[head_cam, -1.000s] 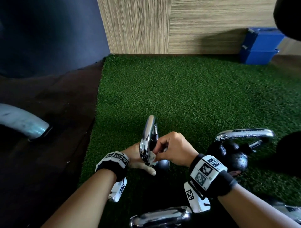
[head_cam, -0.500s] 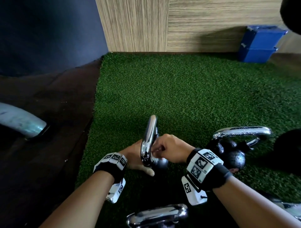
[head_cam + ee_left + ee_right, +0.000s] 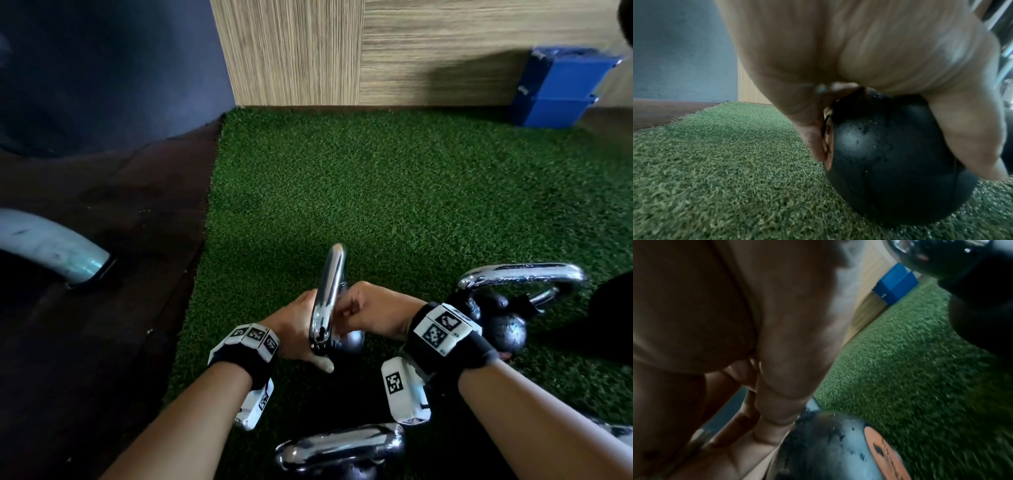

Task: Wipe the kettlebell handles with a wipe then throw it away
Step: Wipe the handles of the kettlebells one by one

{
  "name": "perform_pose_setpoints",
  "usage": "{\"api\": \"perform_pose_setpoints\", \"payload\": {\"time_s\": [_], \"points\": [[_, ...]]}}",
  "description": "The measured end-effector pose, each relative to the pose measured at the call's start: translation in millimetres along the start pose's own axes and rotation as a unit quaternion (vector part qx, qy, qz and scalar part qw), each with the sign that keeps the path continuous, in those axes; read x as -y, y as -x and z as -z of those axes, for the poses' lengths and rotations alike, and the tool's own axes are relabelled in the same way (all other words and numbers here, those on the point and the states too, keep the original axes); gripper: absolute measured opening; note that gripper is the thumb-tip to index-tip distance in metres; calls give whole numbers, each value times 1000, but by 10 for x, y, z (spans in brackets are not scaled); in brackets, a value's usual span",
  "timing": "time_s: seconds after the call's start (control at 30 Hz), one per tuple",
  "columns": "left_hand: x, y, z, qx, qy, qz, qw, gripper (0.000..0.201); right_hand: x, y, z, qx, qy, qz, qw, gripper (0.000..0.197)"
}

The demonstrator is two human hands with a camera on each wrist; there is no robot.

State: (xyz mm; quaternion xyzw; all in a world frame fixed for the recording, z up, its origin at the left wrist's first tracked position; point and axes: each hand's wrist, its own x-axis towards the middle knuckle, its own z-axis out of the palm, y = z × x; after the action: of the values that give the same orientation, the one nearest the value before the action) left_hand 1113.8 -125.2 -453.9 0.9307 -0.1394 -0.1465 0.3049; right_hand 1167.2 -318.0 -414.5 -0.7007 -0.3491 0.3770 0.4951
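A small black kettlebell [image 3: 346, 342] with a chrome handle [image 3: 330, 291] stands on the green turf [image 3: 394, 205] in the head view. From the left, my left hand [image 3: 291, 325] grips its round body; the left wrist view shows the fingers wrapped over the black ball [image 3: 890, 162]. My right hand [image 3: 370, 311] is a fist pressed to the handle's right leg. The wipe stays hidden inside that fist. In the blurred right wrist view the curled fingers [image 3: 772, 402] sit above the ball [image 3: 828, 443] and its orange label [image 3: 885, 456].
A second kettlebell [image 3: 507, 329] with a chrome handle [image 3: 520, 274] stands just right of my right wrist. A third [image 3: 339, 445] is near my forearms at the bottom. Blue boxes [image 3: 561, 92] sit by the wooden wall, a grey pipe [image 3: 51, 246] on the dark floor at left.
A white scrap of wipe showed under my right fingers a second ago; now the fist covers it. The fist has shifted slightly against the handle. My left hand keeps its grip.
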Motion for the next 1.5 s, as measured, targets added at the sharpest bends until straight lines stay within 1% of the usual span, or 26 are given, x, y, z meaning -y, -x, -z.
{"api": "perform_pose_setpoints", "payload": {"time_s": [0.1,0.17,0.23,0.33,0.4,0.43,0.5,0.57,0.6,0.63,0.67,0.73,0.77,0.8,0.87,0.97,1.0,1.07,1.13,1.2,1.23,1.33,1.37,1.43,1.5], "points": [[-6,6,-18,-3,9,2,1000,130,-73,17,-32,12,-136,-8,991,20],[-24,-12,-5,7,-39,-22,999,125,-110,19,-54,-13,-233,-15,972,20],[-42,-38,13,22,-100,-51,993,118,-136,11,-59,-40,-294,-11,955,19],[-58,-62,10,37,-148,-52,987,119,-146,6,-52,-18,-319,-10,947,22],[-57,-59,3,40,-157,-39,986,121,-135,-1,-47,-3,-315,-15,949,23],[-65,-52,3,39,-158,-38,986,121,-120,-11,-50,-7,-315,-12,949,23],[-88,-31,19,35,-120,-49,991,122,-102,-51,-62,-48,-341,3,939,22],[-103,-11,31,25,-22,-46,998,128,-109,-104,-51,-113,-389,15,914,24],[-106,0,33,21,10,-44,999,131,-123,-122,-38,-134,-401,18,906,27],[-112,6,33,16,17,-43,999,132,-137,-134,-31,-143,-405,18,903,30],[-111,5,28,12,3,-45,999,132,-145,-134,-31,-141,-399,16,906,30],[-97,2,11,7,-42,-49,998,131,-159,-121,-46,-135,-368,13,920,22],[-96,4,8,6,-47,-44,998,131,-162,-120,-52,-142,-350,15,926,20],[-100,0,10,7,-37,-36,999,132,-160,-123,-46,-159,-333,18,929,19],[-107,1,17,5,-10,-26,1000,136,-134,-153,-12,-218,-307,19,926,20],[-100,37,8,-6,9,0,1000,137,-99,-178,76,-310,-248,8,918,34],[-98,53,-1,-11,9,7,1000,137,-84,-169,87,-326,-223,8,918,35],[-87,81,-16,-16,3,16,1000,137,-63,-150,71,-334,-170,14,927,33],[-82,79,-19,-11,4,23,1000,138,-33,-151,44,-355,-103,13,929,26],[-82,62,-22,-3,11,32,999,137,-21,-189,57,-400,-47,10,915,21],[-76,52,-28,2,18,37,999,134,-16,-214,73,-421,-33,8,906,22],[-100,70,-35,8,20,73,997,118,7,-273,79,-459,3,-1,889,26],[-89,72,-43,2,25,64,998,119,9,-296,65,-467,13,-6,884,26],[-50,60,-60,-18,25,24,999,127,22,-333,33,-476,15,-27,879,26],[-44,66,-61,-31,9,11,999,130,17,-374,31,-483,18,-57,873,25]]}}
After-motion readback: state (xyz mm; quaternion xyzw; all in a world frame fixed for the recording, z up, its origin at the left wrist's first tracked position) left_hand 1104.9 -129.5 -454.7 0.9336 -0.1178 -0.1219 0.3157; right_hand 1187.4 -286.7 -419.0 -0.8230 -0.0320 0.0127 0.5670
